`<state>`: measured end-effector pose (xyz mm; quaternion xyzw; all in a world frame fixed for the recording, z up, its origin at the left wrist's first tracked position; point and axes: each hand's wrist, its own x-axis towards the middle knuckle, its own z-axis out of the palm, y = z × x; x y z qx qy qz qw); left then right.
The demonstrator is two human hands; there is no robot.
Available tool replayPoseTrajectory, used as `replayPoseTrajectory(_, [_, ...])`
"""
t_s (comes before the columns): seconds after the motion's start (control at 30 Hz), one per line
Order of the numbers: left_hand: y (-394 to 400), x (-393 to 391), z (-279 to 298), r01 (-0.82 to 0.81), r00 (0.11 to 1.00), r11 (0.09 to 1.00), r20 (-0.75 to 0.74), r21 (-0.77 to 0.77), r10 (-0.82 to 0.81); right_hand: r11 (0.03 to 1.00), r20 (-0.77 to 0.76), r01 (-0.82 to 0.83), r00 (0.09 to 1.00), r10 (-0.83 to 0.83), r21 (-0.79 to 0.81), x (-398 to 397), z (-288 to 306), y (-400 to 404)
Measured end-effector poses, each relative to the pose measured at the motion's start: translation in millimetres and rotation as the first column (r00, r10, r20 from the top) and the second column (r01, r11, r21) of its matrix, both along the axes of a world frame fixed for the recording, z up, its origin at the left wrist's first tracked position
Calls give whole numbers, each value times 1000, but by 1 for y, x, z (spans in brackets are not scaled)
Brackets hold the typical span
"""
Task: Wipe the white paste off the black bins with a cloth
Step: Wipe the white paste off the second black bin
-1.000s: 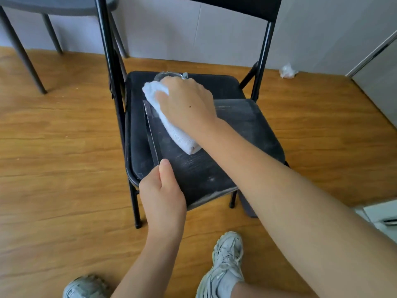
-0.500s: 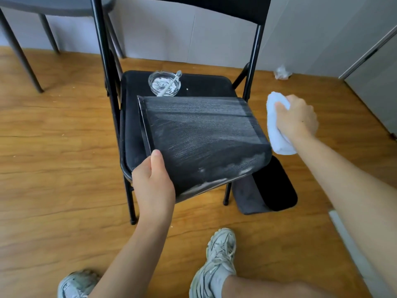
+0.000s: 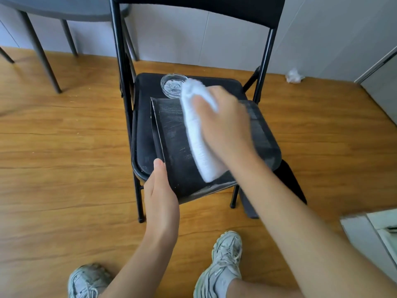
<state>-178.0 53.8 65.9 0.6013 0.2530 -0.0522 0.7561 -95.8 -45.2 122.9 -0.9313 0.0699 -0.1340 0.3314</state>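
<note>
Black bin lying on its side on the chair seat, left hand gripping its near corner; right hand pressing the folded cloth on its wall; a long stroke risks striking the glass dish just beyond.

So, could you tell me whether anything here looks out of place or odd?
A crumpled white scrap lies loose on the wooden floor by the wall, like dropped litter. A second black bin lies on the floor beside the chair. The bin being wiped overhangs the seat's front edge.
</note>
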Motion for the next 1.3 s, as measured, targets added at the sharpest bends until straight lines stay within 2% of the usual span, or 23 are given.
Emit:
replayPoseTrajectory(0.13, [4,-10,-8,72,996,994,47,85,-76,991,49,-123,992,121,59,-19,3,36])
replayPoseTrajectory(0.23, [11,-18,-13,189,964,969,158,160,-214,988,22,-127,992,126,87,-41,0,26])
replayPoseTrajectory(0.3, [16,-20,-17,239,937,951,209,197,-279,992,-9,-83,996,84,95,-52,-6,9])
replayPoseTrajectory(0.43, [16,-21,-24,305,911,901,181,310,-370,985,-35,96,995,-92,142,-59,-21,-29])
replayPoseTrajectory(0.53, [14,-17,-21,270,906,892,217,363,-363,990,-21,130,991,-129,48,-58,-31,-45])
replayPoseTrajectory(0.63, [19,-8,-11,264,894,898,260,353,-365,982,-30,189,982,-188,15,-57,-35,-65])
replayPoseTrajectory(0.83, [35,13,21,196,907,962,337,192,-253,908,78,392,911,-406,147,-57,-16,-114])
replayPoseTrajectory(0.9, [43,15,28,167,926,976,317,140,-204,900,134,406,894,-427,161,-57,-8,-121])
replayPoseTrajectory(1.0, [46,12,31,192,931,975,294,115,-218,905,174,401,890,-421,141,-59,2,-123])
replayPoseTrajectory(1.13, [38,5,34,245,908,963,322,112,-268,919,106,390,913,-393,49,-59,-2,-112])
replayPoseTrajectory(1.3, [40,12,32,287,874,949,372,129,-314,891,129,440,883,-452,113,-57,-3,-103])
